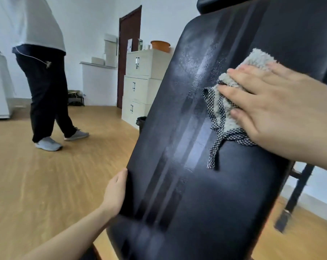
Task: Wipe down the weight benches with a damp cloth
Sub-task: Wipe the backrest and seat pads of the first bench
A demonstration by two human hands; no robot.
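Observation:
A black padded weight bench (177, 139) with lengthwise stripes slants up from the bottom middle to the top right. My right hand (277, 111) lies flat on a grey fluffy cloth (226, 102) with a checked edge and presses it against the pad's upper right part. A checked strip of the cloth hangs down below the hand. My left hand (114, 192) grips the pad's left edge lower down, fingers curled behind it. Wet sheen shows on the pad's upper middle.
Another person (44, 76) in dark trousers and grey shoes walks on the wooden floor (46, 184) at left. Cream filing cabinets (140, 83) with an orange bowl (160, 46) on top stand behind the bench, beside a dark door (129, 40). The bench's black frame leg (294, 196) stands at right.

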